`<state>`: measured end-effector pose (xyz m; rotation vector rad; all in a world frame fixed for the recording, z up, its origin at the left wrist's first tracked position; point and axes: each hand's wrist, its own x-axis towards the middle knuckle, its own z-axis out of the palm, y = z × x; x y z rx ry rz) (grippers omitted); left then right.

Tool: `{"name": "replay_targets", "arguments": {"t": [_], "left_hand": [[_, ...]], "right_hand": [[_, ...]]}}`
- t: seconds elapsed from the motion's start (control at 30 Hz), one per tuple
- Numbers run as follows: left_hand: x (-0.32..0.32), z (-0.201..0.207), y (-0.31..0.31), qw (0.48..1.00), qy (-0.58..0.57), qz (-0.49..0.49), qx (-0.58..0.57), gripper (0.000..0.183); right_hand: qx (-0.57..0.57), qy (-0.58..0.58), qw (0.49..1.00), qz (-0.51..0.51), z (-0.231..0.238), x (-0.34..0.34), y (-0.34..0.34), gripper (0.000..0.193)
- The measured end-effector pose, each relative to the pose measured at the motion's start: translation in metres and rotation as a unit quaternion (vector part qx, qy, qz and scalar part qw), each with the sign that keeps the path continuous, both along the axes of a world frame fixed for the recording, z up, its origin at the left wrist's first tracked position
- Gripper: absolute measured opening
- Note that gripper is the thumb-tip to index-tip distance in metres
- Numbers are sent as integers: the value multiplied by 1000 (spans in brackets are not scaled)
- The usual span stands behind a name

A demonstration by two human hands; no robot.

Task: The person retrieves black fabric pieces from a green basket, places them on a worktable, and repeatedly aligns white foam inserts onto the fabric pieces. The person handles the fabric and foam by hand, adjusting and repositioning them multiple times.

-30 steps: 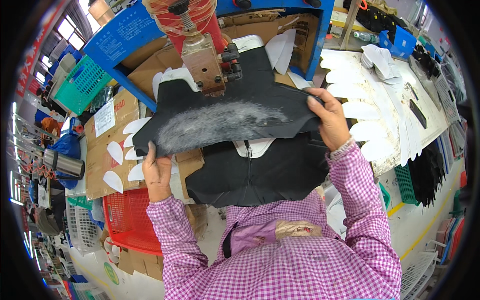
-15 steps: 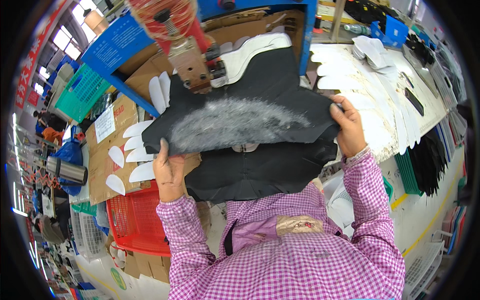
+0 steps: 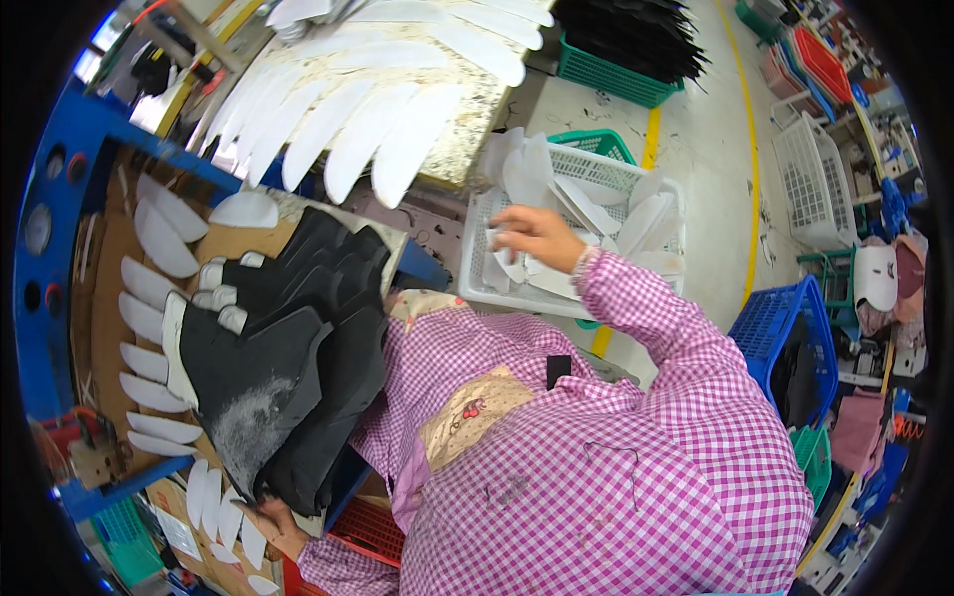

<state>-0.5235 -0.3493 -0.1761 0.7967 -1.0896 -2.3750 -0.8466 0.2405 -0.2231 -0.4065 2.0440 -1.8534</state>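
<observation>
My left hand [image 3: 281, 528] is at the lower edge of a black sheet piece [image 3: 253, 368], fingers partly hidden at its corner, gripping it. The piece has a white strip along one edge and a greyish-white smear on its face. More black pieces [image 3: 348, 283] with pale rounded ends lie layered beside it on the machine's work surface. My right hand [image 3: 542, 238] is raised over a white basket [image 3: 571, 303], fingers bent and apart, with nothing visible in them. Several thin white curved pieces [image 3: 586, 209] lie loosely in that basket.
A speckled table [image 3: 452, 139] holds rows of white leaf-shaped pieces [image 3: 348, 129]. The blue machine frame [image 3: 60, 199] stands at left, with a metal machine head [image 3: 94, 452]. A green crate [image 3: 616, 74] carries stacked black pieces; a blue basket [image 3: 785, 338] stands at right.
My view has swung to the right. My right hand has let go of the black piece and moved over the white basket. The black piece now lies on the work surface, my left hand at its edge.
</observation>
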Motion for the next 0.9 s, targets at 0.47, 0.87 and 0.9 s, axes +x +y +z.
{"name": "replay_targets", "arguments": {"t": [0.47,0.87,0.9], "left_hand": [[61,68,61,906,-223,247,-263,40],[-30,166,164,812,-236,233,-480,32],[-43,171,178,813,-222,194,-503,31]], "right_hand": [[358,81,920,-136,-210,-31,-1,71],[110,0,986,-126,-148,-26,42,76],[67,-32,988,-135,-125,-21,52,75]]}}
